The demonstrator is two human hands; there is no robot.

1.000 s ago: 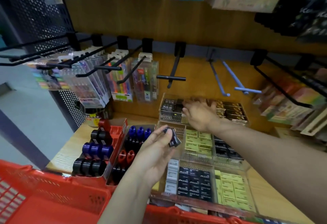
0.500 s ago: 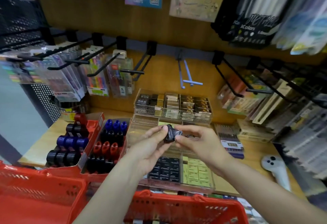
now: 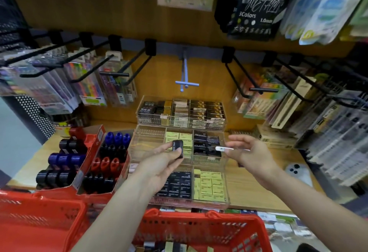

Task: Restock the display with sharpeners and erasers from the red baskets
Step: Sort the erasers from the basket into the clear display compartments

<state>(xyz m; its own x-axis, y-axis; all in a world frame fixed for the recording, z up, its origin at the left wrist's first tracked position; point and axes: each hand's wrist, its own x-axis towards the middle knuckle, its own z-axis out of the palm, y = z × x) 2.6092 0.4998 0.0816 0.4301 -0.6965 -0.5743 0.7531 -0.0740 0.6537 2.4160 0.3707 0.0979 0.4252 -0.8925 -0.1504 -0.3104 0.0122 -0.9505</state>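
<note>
My left hand (image 3: pixel 157 166) grips a small black sharpener or eraser (image 3: pixel 177 148) between thumb and fingers, above the clear display tray (image 3: pixel 148 135). My right hand (image 3: pixel 253 156) pinches a thin clear strip with a white tip (image 3: pixel 224 148), held a little apart to the right of the black piece. The tray's compartments hold yellow erasers (image 3: pixel 210 186) and black erasers (image 3: pixel 180 187); its middle-left compartment looks bare. Two red baskets (image 3: pixel 199 225) (image 3: pixel 39 222) sit at the bottom, under my arms.
Two red cardboard boxes of black, blue and red sharpeners (image 3: pixel 65 158) (image 3: pixel 108 164) stand left of the tray. A second clear tray of dark erasers (image 3: pixel 181 112) sits behind. Black hooks with pen packs (image 3: pixel 111 74) jut out above. A phone (image 3: pixel 296 172) lies at the right.
My right hand left the rear tray and met the left at the black piece. Now the hands have drawn apart, the right one holding a thin strip. The view has shifted right.
</note>
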